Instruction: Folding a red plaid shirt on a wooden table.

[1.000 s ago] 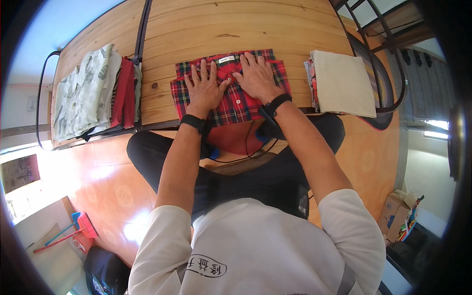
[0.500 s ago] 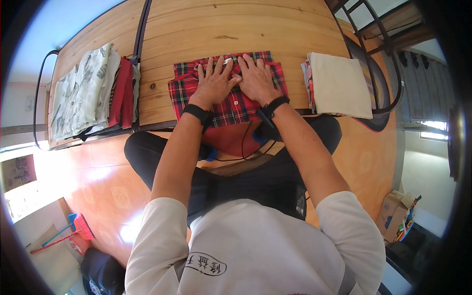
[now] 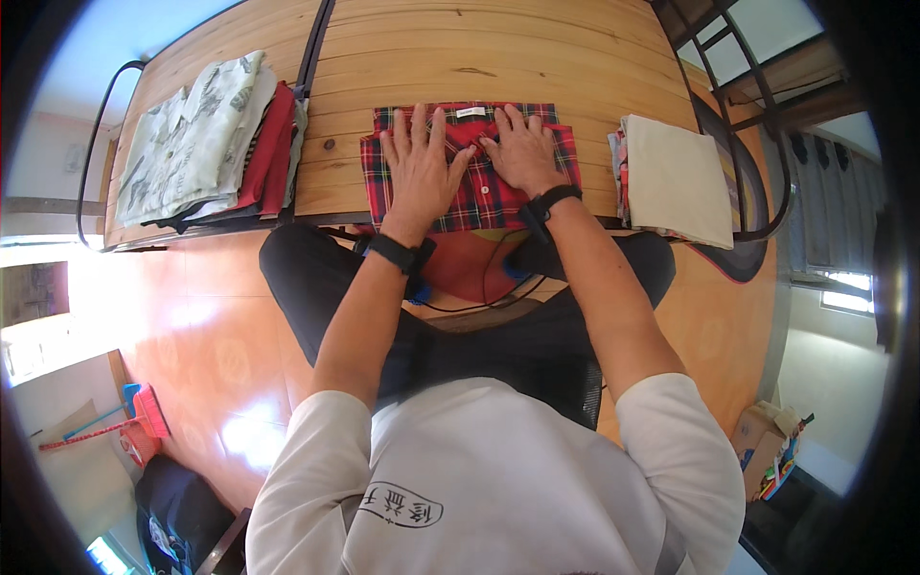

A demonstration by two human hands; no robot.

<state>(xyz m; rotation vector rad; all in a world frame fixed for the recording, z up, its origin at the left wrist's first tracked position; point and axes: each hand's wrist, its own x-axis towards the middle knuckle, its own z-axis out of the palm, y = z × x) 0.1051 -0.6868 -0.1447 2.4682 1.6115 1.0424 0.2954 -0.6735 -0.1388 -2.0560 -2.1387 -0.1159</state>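
A red plaid shirt [image 3: 470, 201] lies folded into a rectangle at the near edge of the wooden table, its collar label and a front button facing up. My left hand [image 3: 422, 177] rests flat on the left part of the shirt, fingers spread toward the collar. On the right part lies my right hand [image 3: 522, 153], also flat with its fingers apart and the thumb pointing inward. Both palms touch the cloth, and neither hand grips it. A dark band circles each wrist.
To the left, a stack of folded shirts [image 3: 187, 144] sits on the wooden table [image 3: 479, 48]. At the right edge is another folded pile topped by cream cloth [image 3: 676, 182]. Black metal frame rails [image 3: 309, 57] border the tabletop. A red broom [image 3: 149, 410] stands at lower left.
Both hands have spread slightly apart across the shirt, uncovering the collar label. The view has shifted a little, so the table and piles appear farther right.
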